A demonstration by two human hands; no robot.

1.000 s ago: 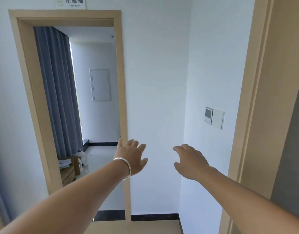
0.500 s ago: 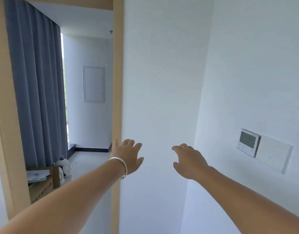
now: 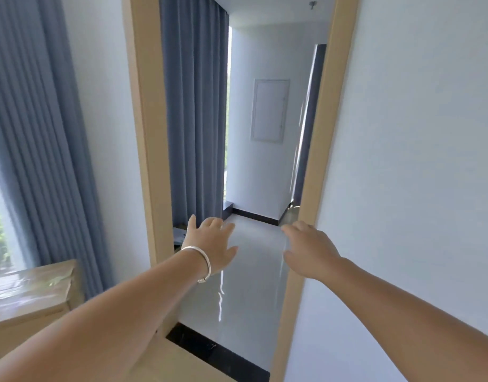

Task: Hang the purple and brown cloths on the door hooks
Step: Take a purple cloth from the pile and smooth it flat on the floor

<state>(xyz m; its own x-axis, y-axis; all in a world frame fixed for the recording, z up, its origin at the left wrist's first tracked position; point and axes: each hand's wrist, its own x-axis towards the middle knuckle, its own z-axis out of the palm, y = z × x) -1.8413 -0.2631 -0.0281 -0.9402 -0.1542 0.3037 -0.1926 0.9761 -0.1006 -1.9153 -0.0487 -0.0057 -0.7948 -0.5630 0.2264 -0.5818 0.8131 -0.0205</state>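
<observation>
Both the left hand [image 3: 213, 244] and right hand [image 3: 310, 250] reach forward with loose fingers, holding nothing, level toward the doorway [image 3: 253, 244]. No cloths or hooks show; presumably they lie beyond it.

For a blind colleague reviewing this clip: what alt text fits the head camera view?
Two bare, empty hands, the left hand wearing a silver bangle and the right hand, reach with relaxed fingers toward an open doorway with a tan wooden door frame. Grey-blue curtains hang beyond it; no cloths or hooks are visible.
</observation>
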